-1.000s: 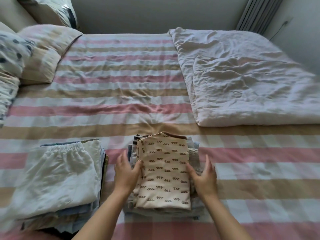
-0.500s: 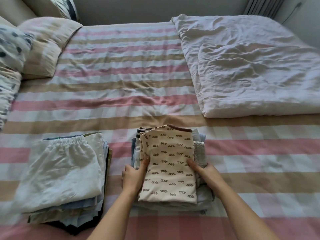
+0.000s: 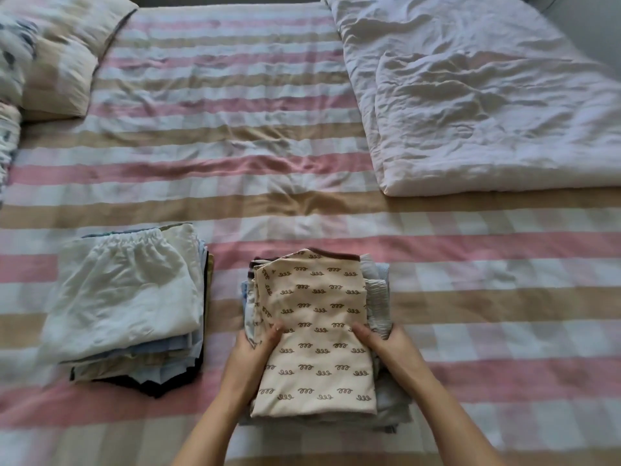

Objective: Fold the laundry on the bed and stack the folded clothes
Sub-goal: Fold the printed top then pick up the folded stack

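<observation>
**Hands closed in on the pile**

Within the last second, both hands had slid from flat beside the pile to clasping it. The left hand [image 3: 255,351] and right hand [image 3: 386,344] gripped the pile of folded clothes [image 3: 316,297], thumbs on top and fingers curled round its sides. It sat on the striped sheet [image 3: 235,163], with a second pile [image 3: 127,297] just to its left and a duvet [image 3: 487,95] well beyond. An uneven squeeze or lift would probably spill the loose lower layers.

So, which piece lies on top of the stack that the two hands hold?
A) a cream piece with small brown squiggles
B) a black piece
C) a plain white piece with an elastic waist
A: the cream squiggle-print piece tops the stack that the left hand and right hand grip; the white elastic-waist piece tops the other pile, further left.
</observation>
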